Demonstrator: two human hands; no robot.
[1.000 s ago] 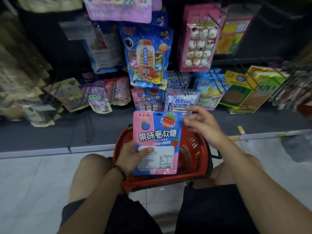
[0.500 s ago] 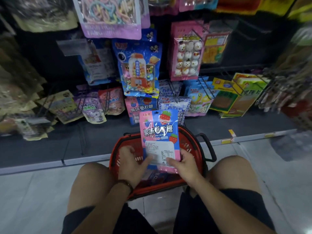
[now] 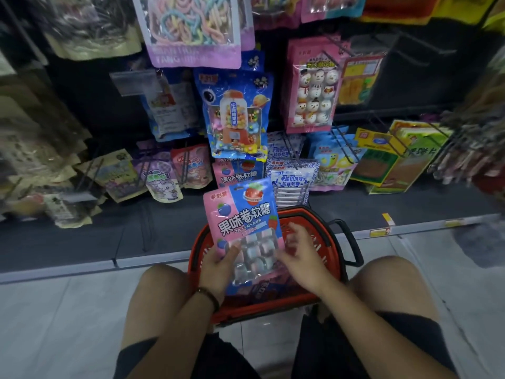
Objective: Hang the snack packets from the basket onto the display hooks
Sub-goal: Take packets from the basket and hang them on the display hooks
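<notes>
A pink and blue snack packet [image 3: 243, 222] stands upright over the red basket [image 3: 332, 258], its front side with the clear candy window toward me. My left hand [image 3: 218, 265] holds its lower left corner, thumb on the front. My right hand [image 3: 299, 253] is at the packet's lower right edge with fingers spread and blurred; whether it touches the packet is unclear. More packets [image 3: 269, 285] lie in the basket under my hands. An identical packet [image 3: 237, 173] hangs on a low display hook just behind.
Dark shelving holds hanging packets: a blue gumball packet [image 3: 235, 116], a pink snowman packet [image 3: 313, 86], white and blue packets [image 3: 292, 179]. Green and yellow boxes [image 3: 388, 162] sit at the right. My knees [image 3: 161, 283] flank the basket on a pale tiled floor [image 3: 54, 324].
The packet was showing its back label in both hands; now it is turned front side to me. My right hand has loosened from its lower edge. The view has tilted up slightly.
</notes>
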